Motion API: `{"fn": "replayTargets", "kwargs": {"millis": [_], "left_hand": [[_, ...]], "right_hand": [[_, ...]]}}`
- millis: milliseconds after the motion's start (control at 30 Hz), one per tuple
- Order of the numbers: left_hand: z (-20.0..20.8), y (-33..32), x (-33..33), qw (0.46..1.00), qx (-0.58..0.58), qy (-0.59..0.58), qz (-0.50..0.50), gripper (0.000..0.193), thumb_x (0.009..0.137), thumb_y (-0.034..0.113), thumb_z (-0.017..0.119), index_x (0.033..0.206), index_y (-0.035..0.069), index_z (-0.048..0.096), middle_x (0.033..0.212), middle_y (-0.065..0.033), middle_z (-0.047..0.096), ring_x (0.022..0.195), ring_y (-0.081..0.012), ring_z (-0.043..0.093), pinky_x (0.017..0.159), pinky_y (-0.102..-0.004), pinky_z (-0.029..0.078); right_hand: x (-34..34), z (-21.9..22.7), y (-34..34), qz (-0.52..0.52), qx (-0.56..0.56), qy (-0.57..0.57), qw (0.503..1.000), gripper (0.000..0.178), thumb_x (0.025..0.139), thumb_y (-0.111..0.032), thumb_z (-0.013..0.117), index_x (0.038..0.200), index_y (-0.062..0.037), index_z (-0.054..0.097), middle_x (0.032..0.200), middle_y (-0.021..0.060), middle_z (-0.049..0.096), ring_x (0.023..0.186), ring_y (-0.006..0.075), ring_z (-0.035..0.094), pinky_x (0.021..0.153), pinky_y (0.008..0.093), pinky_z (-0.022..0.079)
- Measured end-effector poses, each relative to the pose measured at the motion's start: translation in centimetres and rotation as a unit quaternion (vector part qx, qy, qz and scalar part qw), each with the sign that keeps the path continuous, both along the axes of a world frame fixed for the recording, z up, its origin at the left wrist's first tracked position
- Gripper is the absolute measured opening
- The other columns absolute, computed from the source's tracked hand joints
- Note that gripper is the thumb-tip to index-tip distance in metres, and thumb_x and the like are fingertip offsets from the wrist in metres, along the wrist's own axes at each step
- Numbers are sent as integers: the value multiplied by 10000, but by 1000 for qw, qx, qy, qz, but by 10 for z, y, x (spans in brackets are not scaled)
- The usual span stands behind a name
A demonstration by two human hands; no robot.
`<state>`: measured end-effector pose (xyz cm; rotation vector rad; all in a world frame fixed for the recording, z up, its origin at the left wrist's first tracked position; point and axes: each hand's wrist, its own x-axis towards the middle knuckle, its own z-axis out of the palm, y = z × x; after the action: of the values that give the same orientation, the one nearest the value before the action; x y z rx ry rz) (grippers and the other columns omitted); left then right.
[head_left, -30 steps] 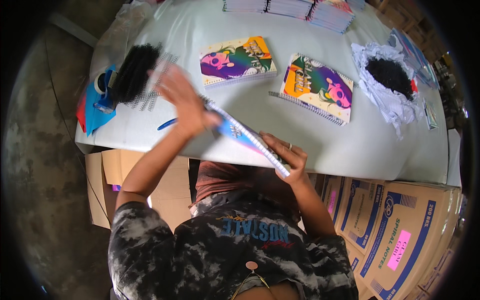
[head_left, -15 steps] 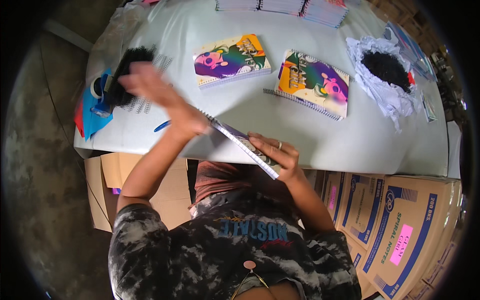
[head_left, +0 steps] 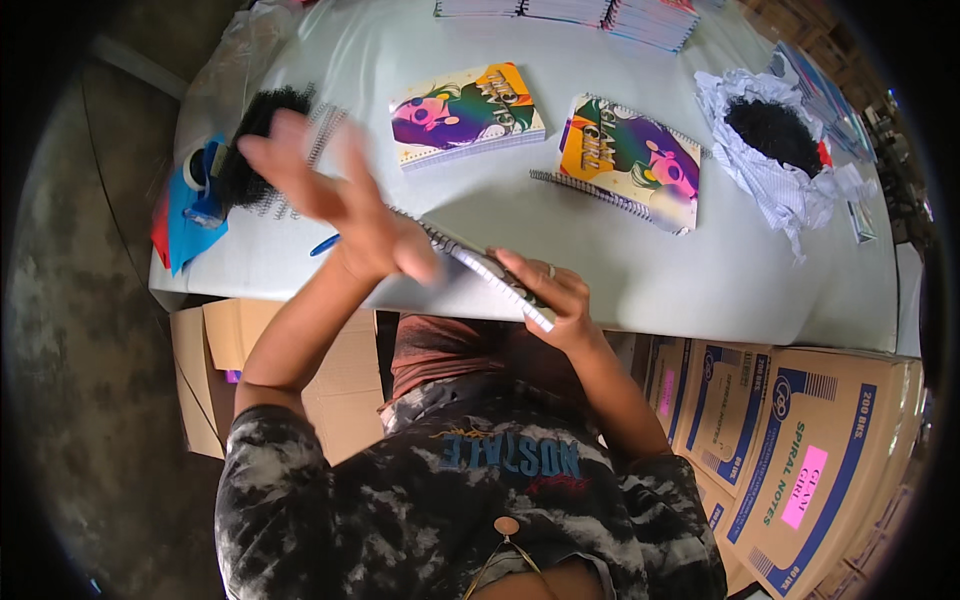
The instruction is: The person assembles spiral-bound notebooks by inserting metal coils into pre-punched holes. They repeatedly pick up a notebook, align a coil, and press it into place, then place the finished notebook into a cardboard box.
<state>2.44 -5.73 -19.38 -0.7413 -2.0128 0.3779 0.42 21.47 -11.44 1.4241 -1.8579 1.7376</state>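
Note:
My right hand [head_left: 556,296] grips a spiral notebook [head_left: 492,274], tilted on edge over the table's near edge, thumb and fingers round its lower right end. A dark binding coil [head_left: 432,234] shows along its upper left part. Beside that end, my left hand [head_left: 362,222] is raised with fingers stretched apart, blurred by motion, holding nothing that I can see. Whether its palm touches the coil is hidden. Beyond lie a stack of colourful unbound notebooks [head_left: 465,115] and a pile of notebooks with coils [head_left: 630,160].
At the left lie a heap of black coils [head_left: 262,150], a blue tape dispenser [head_left: 208,185] and a blue pen [head_left: 324,245]. More black coils [head_left: 770,135] sit on crumpled paper [head_left: 722,110] at the right. Notebook stacks [head_left: 570,12] stand far back. Cardboard boxes [head_left: 850,400] flank me below the table.
My left hand has shifted slightly right and nearer, its fingers spreading wider. The notebook in my right hand has risen a little, its lower end moving away from me.

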Motion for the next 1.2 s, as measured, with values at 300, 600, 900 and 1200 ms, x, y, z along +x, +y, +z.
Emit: {"fn": "replayTargets", "kwargs": {"millis": [300,600,900,1200], "left_hand": [[49,33,-11,975,207,-22,-82,1085,670,768,461,1344,-47,218,1353,-383,146,1280,-476,156,1014,-532,144],[46,99,41,949,228,-153,-156,899,705,725,480,1340,106,336,1279,-266,362,1194,-335,361,895,-561,315],[77,102,15,971,159,-139,-113,878,729,676,488,1367,104,294,1160,-260,432,1141,-364,383,835,-566,343],[138,144,31,838,418,-332,-114,670,865,357,512,1352,-31,264,1407,-295,172,1263,-440,289,1002,-476,278]], "right_hand": [[2,-3,-9,1,8,11,1000,493,684,-2,670,1163,-25,554,1098,129,611,939,275,625,799,338,506],[-1,2,-15,-13,-7,-1,1000,478,683,12,661,1149,-50,574,1080,136,616,942,279,621,788,339,507],[-2,-4,-22,-16,6,-61,998,487,705,-56,658,1177,-35,539,1042,136,628,883,290,634,746,341,510],[-8,12,-29,-19,-121,4,993,639,814,-262,553,1334,12,303,1381,217,303,1269,411,285,1034,495,226]]}}
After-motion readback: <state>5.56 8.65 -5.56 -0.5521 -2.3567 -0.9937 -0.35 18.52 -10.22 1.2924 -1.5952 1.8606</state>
